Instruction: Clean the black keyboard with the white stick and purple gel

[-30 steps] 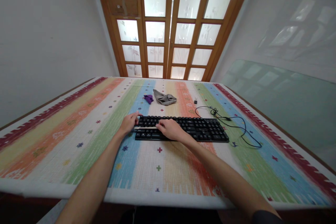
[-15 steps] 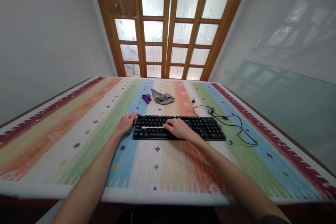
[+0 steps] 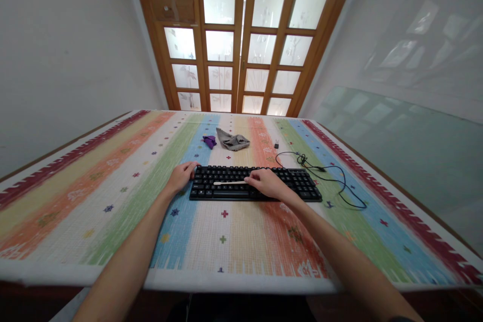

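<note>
A black keyboard [image 3: 231, 193] lies flat on the patterned tablecloth in front of me. My left hand [image 3: 181, 177] is at its left end, the fingers closed on the upper left corner. My right hand [image 3: 266, 182] is over the middle of the keys, pinching the end of a thin, pale toothbrush [image 3: 231, 182]. The brush lies nearly level across the keys, its head pointing left. Its bristles are too small to make out. Some keys are hidden under the right hand.
Beyond the keyboard lie a crumpled grey cloth [image 3: 233, 141] and a small purple cloth [image 3: 209, 141]. A small black plug [image 3: 276, 145] sits to their right. The black cable [image 3: 342, 181] loops over the striped tablecloth [image 3: 124, 201] on the right.
My right hand has slid to the right along the keys with the toothbrush. My left hand stays at the keyboard's left end.
</note>
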